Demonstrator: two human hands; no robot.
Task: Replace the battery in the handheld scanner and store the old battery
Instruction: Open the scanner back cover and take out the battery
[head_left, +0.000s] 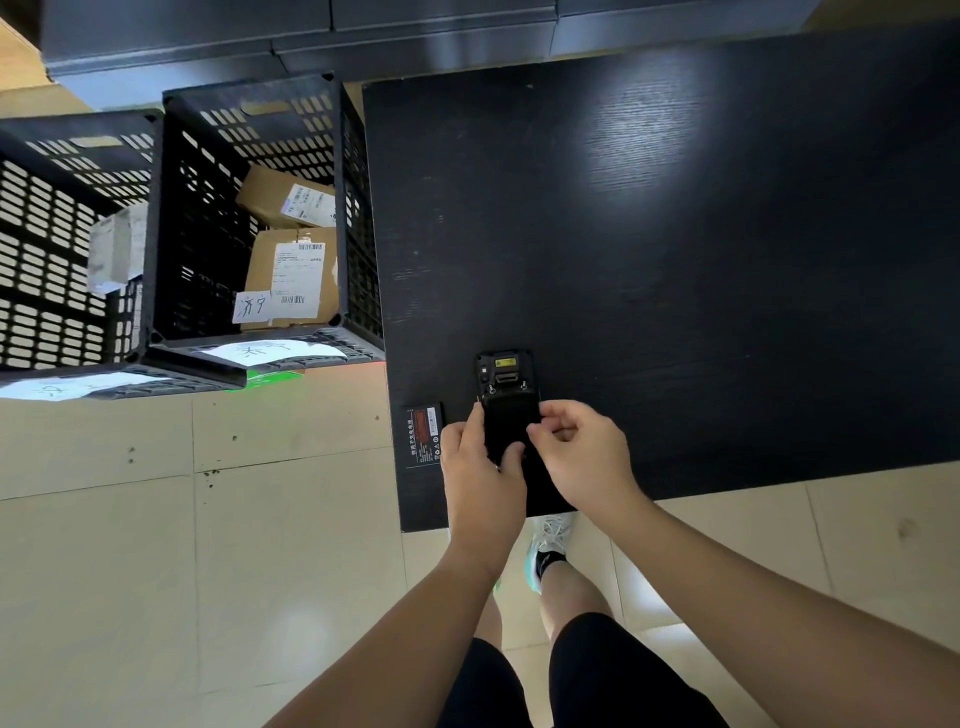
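The black handheld scanner (505, 382) lies face down near the front left corner of the black table (675, 260), its scan window and yellow label showing at the far end. My left hand (480, 467) grips its left side, thumb on the back cover. My right hand (576, 452) pinches the right edge of the back with curled fingers. A flat black battery (425, 434) with an orange label lies on the table just left of my left hand, touching neither hand. The lower part of the scanner is hidden under my hands.
Two black slatted crates (260, 208) stand on the floor left of the table; the nearer one holds labelled cardboard boxes (293, 270). Dark cabinets (311, 36) run along the back. My legs and a shoe (545, 551) are beyond the table's front edge.
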